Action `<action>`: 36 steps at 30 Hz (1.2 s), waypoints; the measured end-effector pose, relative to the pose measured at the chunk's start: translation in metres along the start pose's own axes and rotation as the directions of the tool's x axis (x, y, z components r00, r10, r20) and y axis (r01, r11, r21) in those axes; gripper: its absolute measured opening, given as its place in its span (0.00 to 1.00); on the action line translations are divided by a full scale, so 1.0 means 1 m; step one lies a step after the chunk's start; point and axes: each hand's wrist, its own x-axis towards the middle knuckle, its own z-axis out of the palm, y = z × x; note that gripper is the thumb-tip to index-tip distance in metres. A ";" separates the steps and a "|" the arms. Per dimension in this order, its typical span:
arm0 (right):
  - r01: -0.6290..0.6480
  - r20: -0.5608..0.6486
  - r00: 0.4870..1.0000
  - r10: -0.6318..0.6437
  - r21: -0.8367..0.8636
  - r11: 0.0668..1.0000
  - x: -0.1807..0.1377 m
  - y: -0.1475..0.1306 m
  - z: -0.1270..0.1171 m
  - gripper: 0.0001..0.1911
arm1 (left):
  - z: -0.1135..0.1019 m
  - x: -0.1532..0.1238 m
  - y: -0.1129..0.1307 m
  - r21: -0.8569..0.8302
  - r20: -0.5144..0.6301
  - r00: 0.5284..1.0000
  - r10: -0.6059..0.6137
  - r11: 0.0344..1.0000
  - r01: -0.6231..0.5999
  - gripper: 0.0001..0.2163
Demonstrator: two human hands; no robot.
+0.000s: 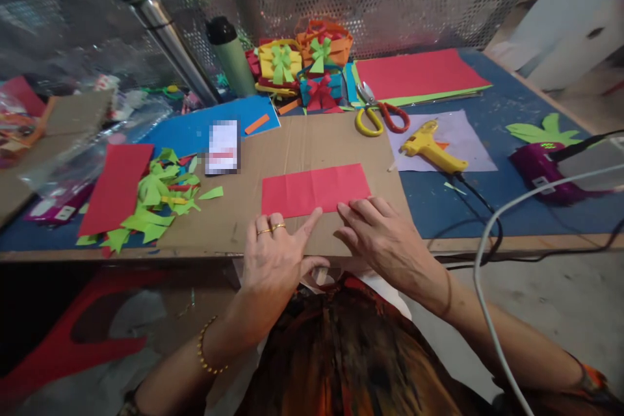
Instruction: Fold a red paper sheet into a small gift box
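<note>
A folded red paper strip lies flat on a brown cardboard sheet in front of me, with faint creases running across it. My left hand rests at its lower left edge, index finger stretched out along the edge and thumb apart. At the lower right corner, the fingertips of my right hand press on the same strip, palm down. Both hands are open, and neither grasps the paper. Beyond the strip lie scissors with one yellow and one red handle, and a yellow glue gun on lilac paper.
Green paper scraps and a red sheet are at the left. Small paper baskets with bows stand at the back beside a green bottle and a steel flask. A white cable crosses the right side.
</note>
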 end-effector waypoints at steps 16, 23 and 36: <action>-0.149 -0.111 0.985 0.134 -0.134 0.980 -0.034 0.038 -0.019 0.15 | 0.007 -0.002 0.001 0.069 -0.037 0.999 0.016 0.998 -0.013 0.44; 0.107 -0.200 0.975 -0.099 0.031 0.994 0.004 0.005 -0.016 0.15 | -0.005 0.001 0.009 0.130 0.016 1.000 -0.024 0.991 0.022 0.43; 0.135 -0.111 0.985 -0.133 0.008 0.991 0.010 -0.005 0.007 0.21 | 0.008 -0.024 -0.001 0.053 -0.200 0.975 -0.099 0.992 0.112 0.37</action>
